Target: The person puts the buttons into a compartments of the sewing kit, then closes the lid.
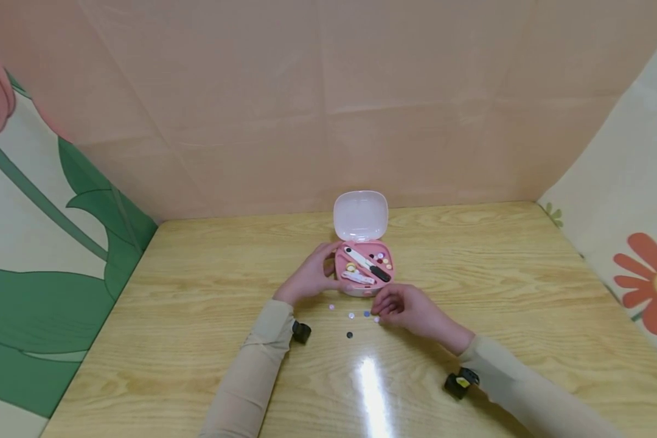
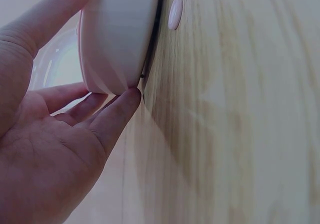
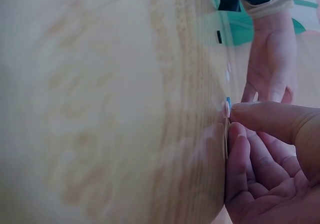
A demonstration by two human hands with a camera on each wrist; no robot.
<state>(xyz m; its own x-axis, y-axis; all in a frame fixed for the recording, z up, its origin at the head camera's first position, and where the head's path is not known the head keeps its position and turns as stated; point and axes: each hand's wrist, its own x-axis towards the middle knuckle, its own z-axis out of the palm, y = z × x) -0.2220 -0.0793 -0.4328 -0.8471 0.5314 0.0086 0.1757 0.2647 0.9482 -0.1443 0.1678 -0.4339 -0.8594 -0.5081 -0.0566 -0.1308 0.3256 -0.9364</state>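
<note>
A small pink box (image 1: 365, 291) stands on the table with its white lid (image 1: 361, 216) raised. My left hand (image 1: 313, 274) holds the box's left side, thumb at the front corner and fingers farther back; in the left wrist view the fingertips touch the box wall (image 2: 117, 39). My right hand (image 1: 410, 309) rests low in front of the box, fingers loosely curled. At its thumb lies a pale pink button (image 3: 226, 109), against or just beside the tip. Close by are a blue button (image 1: 367, 314), a white button (image 1: 351, 316), another pink button (image 1: 331, 307) and a black button (image 1: 350, 335).
Inside the box, a white tool with a black handle (image 1: 380, 273) lies diagonally. Several buttons (image 1: 381, 256) sit to its right; a small yellow roll (image 1: 351, 267) and a white item (image 1: 358, 277) are to its left. Behind the wooden table (image 1: 197, 274) hangs a pinkish backdrop (image 1: 317, 121).
</note>
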